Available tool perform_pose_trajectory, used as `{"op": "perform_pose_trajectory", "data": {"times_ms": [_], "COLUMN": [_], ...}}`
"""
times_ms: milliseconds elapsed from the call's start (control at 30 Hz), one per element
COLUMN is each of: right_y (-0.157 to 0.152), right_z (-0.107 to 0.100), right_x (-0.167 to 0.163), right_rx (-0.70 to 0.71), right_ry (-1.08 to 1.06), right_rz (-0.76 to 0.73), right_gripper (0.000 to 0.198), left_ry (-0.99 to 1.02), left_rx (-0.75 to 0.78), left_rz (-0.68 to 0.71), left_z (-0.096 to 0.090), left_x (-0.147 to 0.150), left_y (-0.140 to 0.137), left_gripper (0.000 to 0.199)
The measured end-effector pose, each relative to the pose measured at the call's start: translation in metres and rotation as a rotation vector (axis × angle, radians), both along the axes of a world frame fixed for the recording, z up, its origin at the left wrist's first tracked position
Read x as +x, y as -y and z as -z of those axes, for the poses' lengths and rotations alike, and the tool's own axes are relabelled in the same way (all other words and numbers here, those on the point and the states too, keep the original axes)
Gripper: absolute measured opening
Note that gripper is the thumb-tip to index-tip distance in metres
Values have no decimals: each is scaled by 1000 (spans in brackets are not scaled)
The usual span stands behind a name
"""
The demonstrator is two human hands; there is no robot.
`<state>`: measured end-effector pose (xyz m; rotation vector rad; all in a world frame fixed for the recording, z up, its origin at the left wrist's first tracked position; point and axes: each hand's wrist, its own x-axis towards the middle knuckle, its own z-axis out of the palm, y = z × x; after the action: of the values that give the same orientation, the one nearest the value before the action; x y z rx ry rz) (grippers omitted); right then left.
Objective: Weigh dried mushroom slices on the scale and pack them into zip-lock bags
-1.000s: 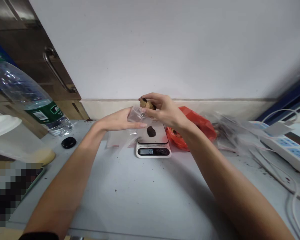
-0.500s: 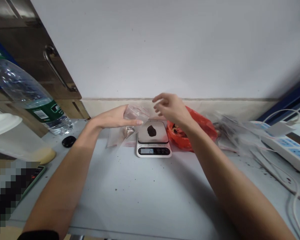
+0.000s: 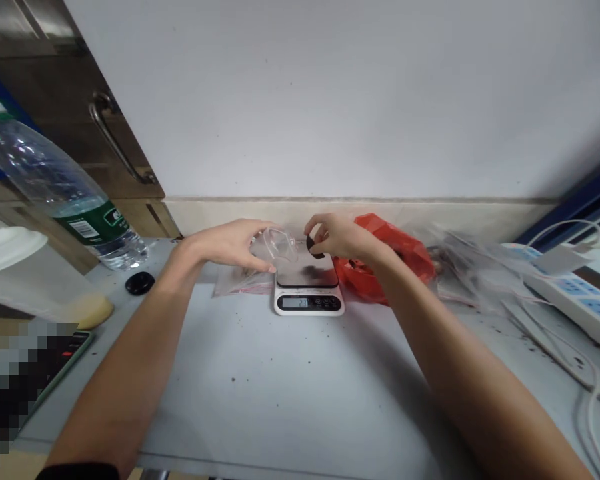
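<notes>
A small digital kitchen scale (image 3: 309,302) stands on the table, its display lit. Just above its plate, my right hand (image 3: 343,237) pinches a thin, dark brown dried piece (image 3: 314,249) between thumb and fingers. To the left of the plate, my left hand (image 3: 230,243) holds a small clear zip bag (image 3: 281,245), whose mouth gapes toward the scale. Thumb and fingers of that hand are spread around the bag, partly hiding it. Beside the scale on the right lies a red plastic bag (image 3: 400,257) with dark pieces inside, partly covered by my right wrist.
Other clear bags (image 3: 235,281) lie flat under my left hand. More clear bags (image 3: 460,267) and a white power strip (image 3: 575,293) with cables are on the right. At left stand a water bottle (image 3: 85,213), a lidded cup (image 3: 30,287), a black cap (image 3: 140,283) and a phone (image 3: 75,353).
My right hand has come down to the scale plate and taken hold of the dark piece, lifting it slightly. My left hand has spread, and the zip bag's mouth has widened.
</notes>
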<state>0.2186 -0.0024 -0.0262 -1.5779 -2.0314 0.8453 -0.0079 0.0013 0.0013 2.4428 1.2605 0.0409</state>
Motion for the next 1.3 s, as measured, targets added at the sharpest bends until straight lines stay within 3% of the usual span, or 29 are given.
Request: {"op": "perform_pose_trajectory", "data": {"times_ms": [233, 467, 567, 700, 833, 1067, 1200, 1300], "right_y": [7, 17, 19, 21, 22, 23, 26, 28], "right_z": [-13, -26, -31, -35, -37, -41, -45, -45], "right_x": [7, 7, 13, 19, 24, 35, 39, 36], "right_rx": [205, 468, 447, 410, 394, 311, 261, 328], "right_ry": [-438, -212, -254, -373, -437, -416, -361, -299], "right_rz": [-201, -350, -400, -314, -201, -155, -192, -192], "right_gripper": [22, 21, 7, 23, 30, 25, 22, 20], "left_ry": [59, 327, 492, 653, 698, 808, 790, 749], "left_rx": [16, 3, -66, -112, -22, 76, 144, 221], "left_rz": [1, 79, 82, -23, -107, -196, -180, -137], "left_z": [-2, -13, -16, -15, -13, -12, -12, -14], "left_x": [3, 0, -3, -4, -1, 7, 9, 13], "left_y": [3, 9, 11, 11, 8, 10, 14, 18], "left_gripper": [77, 71, 66, 54, 45, 33, 24, 18]}}
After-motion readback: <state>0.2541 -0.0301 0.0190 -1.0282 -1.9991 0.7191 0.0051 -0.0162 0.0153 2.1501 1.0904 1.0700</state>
